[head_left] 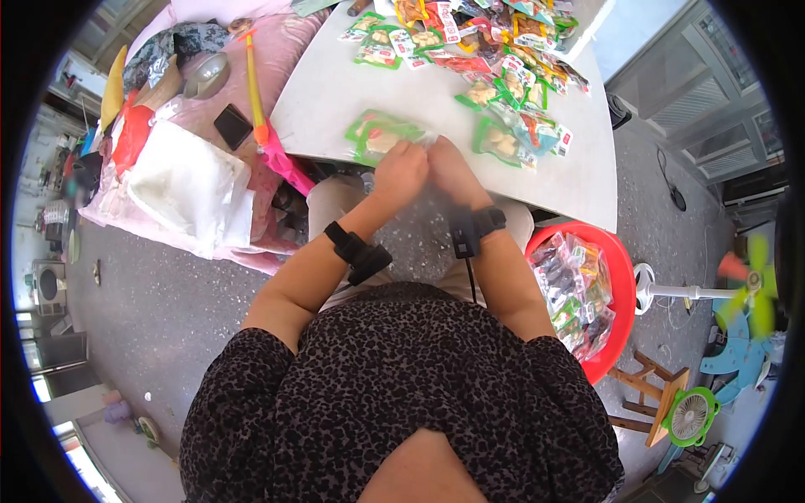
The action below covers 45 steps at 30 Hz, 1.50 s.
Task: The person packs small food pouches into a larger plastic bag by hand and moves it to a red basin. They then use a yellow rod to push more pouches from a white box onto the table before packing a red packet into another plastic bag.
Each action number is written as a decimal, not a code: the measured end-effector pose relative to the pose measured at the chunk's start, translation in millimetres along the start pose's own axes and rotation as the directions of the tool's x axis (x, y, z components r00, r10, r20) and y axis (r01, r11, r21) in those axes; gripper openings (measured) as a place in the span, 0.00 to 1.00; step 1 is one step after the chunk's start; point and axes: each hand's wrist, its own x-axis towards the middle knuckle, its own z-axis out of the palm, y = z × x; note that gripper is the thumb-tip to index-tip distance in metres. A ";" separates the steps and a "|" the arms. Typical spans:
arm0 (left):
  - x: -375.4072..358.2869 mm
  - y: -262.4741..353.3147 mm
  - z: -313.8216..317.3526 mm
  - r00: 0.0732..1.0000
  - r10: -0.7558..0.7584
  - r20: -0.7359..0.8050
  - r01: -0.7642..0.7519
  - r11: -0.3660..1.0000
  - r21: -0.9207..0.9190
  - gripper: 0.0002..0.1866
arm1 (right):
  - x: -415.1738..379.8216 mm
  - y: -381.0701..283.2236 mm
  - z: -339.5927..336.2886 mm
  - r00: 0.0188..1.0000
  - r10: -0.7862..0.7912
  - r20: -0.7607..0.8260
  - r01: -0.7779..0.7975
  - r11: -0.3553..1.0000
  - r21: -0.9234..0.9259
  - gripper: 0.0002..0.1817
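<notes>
At the near edge of the white table point(314, 101), a green-bordered food packet point(383, 137) with pale pieces lies in what looks like a clear plastic bag. My left hand point(401, 174) is closed on the bag's near right edge, fingers pinched together. Close beside it, my right hand point(453, 170) is also closed, at the bag's right end; the fingertips are partly hidden and slightly blurred. Another green packet of pale pieces point(501, 142) lies to the right of my hands. Beyond it spreads a heap of colourful food packets point(503, 50).
By my right side stands a red tub point(625, 289) holding many bagged packets. To the left, a pink-covered surface point(289, 50) carries a phone point(232, 126), a white plastic bag point(180, 180) and a yellow-handled item point(254, 84). A wooden stool point(662, 402) and fans are at right.
</notes>
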 end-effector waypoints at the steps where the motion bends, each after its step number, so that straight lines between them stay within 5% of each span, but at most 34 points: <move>1: -2.4 0.3 -2.1 1.000 -0.015 0.002 0.015 1.000 -0.012 0.07 | -2.9 -4.4 0.2 0.999 0.020 -0.048 -0.025 0.993 -0.115 0.11; 5: -7.6 -4.4 -3.9 0.999 -0.044 -0.004 0.044 0.998 -0.040 0.07 | -15.1 -25.9 -2.7 0.985 -0.057 -0.162 -0.068 0.737 -0.673 0.09; 8: -6.6 -5.4 -3.1 0.998 -0.053 0.028 0.055 0.996 -0.070 0.07 | -9.6 -19.7 -1.2 0.990 0.061 -0.124 -0.126 0.770 -0.625 0.09; 11: -2.5 -8.7 0.7 0.999 -0.005 0.033 0.008 0.997 -0.083 0.07 | 2.7 -4.3 5.3 0.994 -0.076 -0.083 0.013 0.810 -0.586 0.09; 14: 7.2 -13.0 -6.8 0.996 0.065 0.057 -0.059 0.994 -0.097 0.07 | 8.3 -8.6 2.1 1.000 -0.002 -0.027 -0.018 0.717 -0.697 0.10; 17: 28.1 -29.1 -16.3 0.999 -0.005 -0.032 0.000 0.987 -0.158 0.07 | 15.0 19.1 -24.3 0.937 -0.339 -0.087 0.141 0.593 -0.793 0.10; 20: 70.9 -67.6 -29.4 0.998 -0.055 0.026 0.054 0.998 0.030 0.07 | 5.0 18.5 -28.3 0.713 -0.687 -0.139 0.275 0.456 -0.846 0.08; 23: 108.4 -113.0 -26.9 0.985 -0.131 0.110 0.096 0.957 0.274 0.07 | 8.2 34.4 -39.8 0.618 -0.784 -0.063 0.281 0.295 -0.913 0.07; 27: 138.6 -160.5 -15.8 0.954 -0.230 0.193 0.090 0.833 0.547 0.07 | 8.3 34.8 -43.4 0.620 -0.784 -0.021 0.353 0.303 -0.885 0.07; 33: 161.5 -189.4 1.5 0.951 -0.225 0.211 0.033 0.755 0.655 0.08 | 3.4 28.9 -37.7 0.627 -0.771 -0.116 0.340 0.404 -0.849 0.07; 45: 183.0 -188.4 3.0 0.914 0.208 0.349 -0.393 0.673 0.626 0.05 | 0.3 26.2 -32.9 0.647 -0.748 -0.149 0.357 0.471 -0.807 0.07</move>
